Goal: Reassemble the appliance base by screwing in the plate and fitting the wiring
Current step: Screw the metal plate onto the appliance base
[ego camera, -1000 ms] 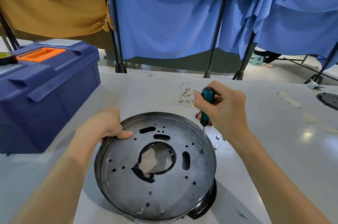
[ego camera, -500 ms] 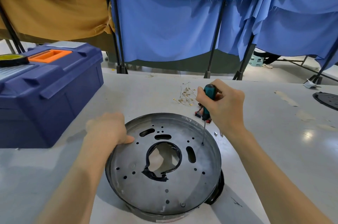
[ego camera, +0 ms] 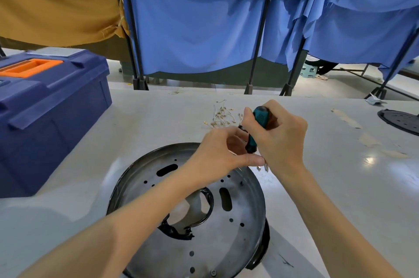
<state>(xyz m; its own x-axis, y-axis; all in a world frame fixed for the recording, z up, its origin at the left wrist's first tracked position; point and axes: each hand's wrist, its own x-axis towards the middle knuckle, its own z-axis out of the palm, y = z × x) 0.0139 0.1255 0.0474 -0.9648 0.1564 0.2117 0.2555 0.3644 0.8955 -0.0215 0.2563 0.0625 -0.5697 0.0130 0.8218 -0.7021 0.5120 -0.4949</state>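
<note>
Gripping screwdriver (ego camera: 258, 128), right hand (ego camera: 280, 139) hides shaft (left hand (ego camera: 223, 153) adjacent).

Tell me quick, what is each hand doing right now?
Left hand: fingers pinched by the screwdriver tip; what they hold cannot be told.
Right hand: closed around the screwdriver.

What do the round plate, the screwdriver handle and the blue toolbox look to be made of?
Round plate: looks like sheet metal, dull grey, with punched holes and soft glare, smudged.
Screwdriver handle, gripped in the right hand: probably plastic or rubber, teal with a dimpled grip and a black lower section.
Blue toolbox: apparently moulded plastic, matt, with an orange inset in the lid.
</note>
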